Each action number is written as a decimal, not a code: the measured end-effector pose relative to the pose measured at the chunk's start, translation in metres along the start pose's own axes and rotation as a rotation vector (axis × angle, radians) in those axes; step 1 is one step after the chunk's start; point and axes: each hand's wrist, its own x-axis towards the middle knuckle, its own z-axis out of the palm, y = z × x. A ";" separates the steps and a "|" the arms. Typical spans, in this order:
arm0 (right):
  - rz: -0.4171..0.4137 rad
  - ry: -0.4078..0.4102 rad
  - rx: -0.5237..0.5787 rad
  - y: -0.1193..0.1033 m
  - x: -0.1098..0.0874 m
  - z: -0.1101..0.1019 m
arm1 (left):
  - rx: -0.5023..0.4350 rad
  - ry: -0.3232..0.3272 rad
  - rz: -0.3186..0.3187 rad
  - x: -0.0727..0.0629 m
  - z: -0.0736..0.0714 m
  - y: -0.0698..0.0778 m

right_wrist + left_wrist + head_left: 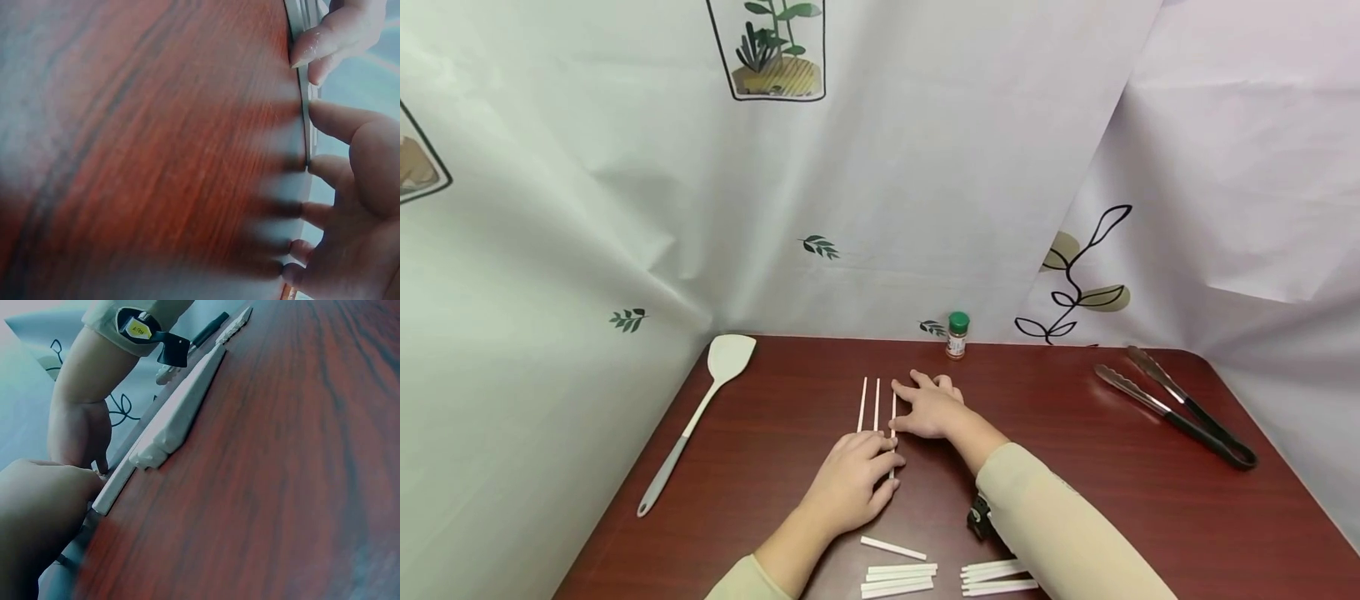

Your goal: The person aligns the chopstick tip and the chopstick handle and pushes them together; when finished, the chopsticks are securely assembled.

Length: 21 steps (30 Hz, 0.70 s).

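Thin white sticks lie on the dark red table in upright rows: a left row [862, 404], a middle row [876, 404] and a right row [893, 406]. My right hand [928, 408] touches the right row with thumb and forefinger set apart along it, its other fingers spread. Below it, my left hand [853, 479] rests over the lower part of the rows, fingertips on the right row and hiding part of the sticks. In the right wrist view, both hands' fingertips touch a stick [305, 119]. Neither hand visibly curls round a stick.
Nearer the front lie a loose white stick [893, 547], a stick pile [898, 581] and a second pile [996, 577] partly behind the right sleeve. A spatula [688, 425] lies left, tongs [1180, 412] right, and a green-capped jar [957, 336] stands at the back.
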 end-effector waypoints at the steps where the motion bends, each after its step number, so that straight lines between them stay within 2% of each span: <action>1: 0.003 0.001 -0.002 0.000 0.000 0.000 | 0.002 -0.003 -0.001 0.000 0.000 0.000; 6: 0.012 0.003 0.007 -0.001 0.000 0.001 | 0.008 -0.010 -0.015 0.000 0.001 -0.001; 14: 0.009 0.012 0.025 -0.001 -0.001 0.003 | -0.002 0.022 -0.010 0.000 0.003 0.000; 21: 0.000 0.004 0.076 0.007 0.006 0.007 | -0.053 0.033 -0.022 0.000 0.003 -0.002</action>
